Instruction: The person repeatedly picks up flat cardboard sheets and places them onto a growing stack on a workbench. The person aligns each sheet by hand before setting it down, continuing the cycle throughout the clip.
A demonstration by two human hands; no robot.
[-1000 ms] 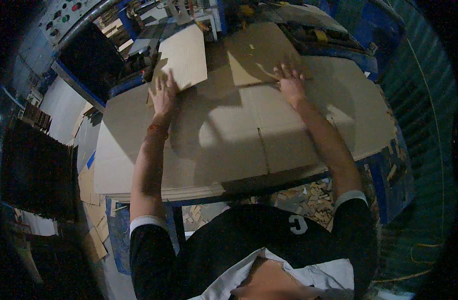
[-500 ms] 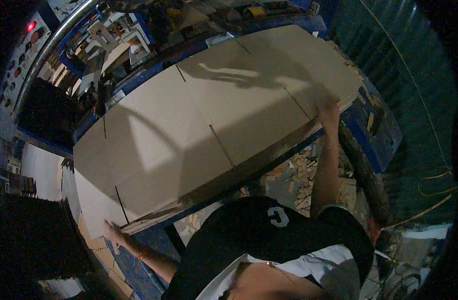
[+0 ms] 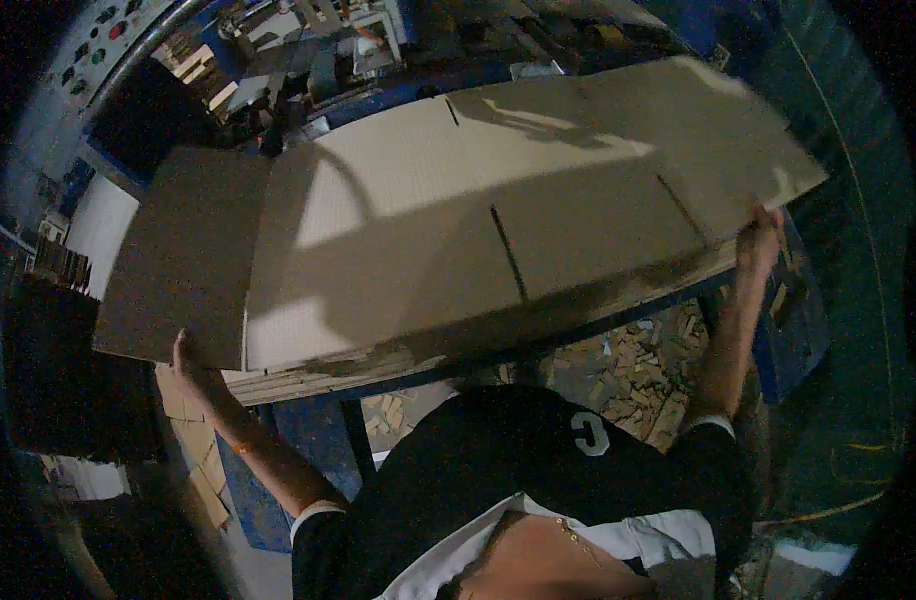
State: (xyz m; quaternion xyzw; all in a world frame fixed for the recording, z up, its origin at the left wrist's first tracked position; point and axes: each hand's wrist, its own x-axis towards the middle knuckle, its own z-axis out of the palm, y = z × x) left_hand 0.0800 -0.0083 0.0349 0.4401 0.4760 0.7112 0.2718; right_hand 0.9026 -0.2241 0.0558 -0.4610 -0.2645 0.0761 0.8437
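Note:
A large flat cardboard sheet [image 3: 448, 210] with slits and flaps spans most of the view, held up over a stack of similar sheets [image 3: 318, 375]. My left hand [image 3: 193, 365] grips its lower left corner under the darker left flap. My right hand [image 3: 761, 240] grips the sheet's right edge near the lower right corner. Both arms are stretched wide apart.
A blue metal table frame [image 3: 348, 435] carries the stack. Cardboard scraps [image 3: 638, 365] litter the floor beneath it. Blue machinery and cluttered shelves [image 3: 308, 50] stand behind the sheet. More cardboard pieces [image 3: 193, 450] lean at the lower left.
My hands went from pressing flat on the sheet's top to gripping its left and right ends. The sheet has lifted and shifted right, and its left flap now hangs lower.

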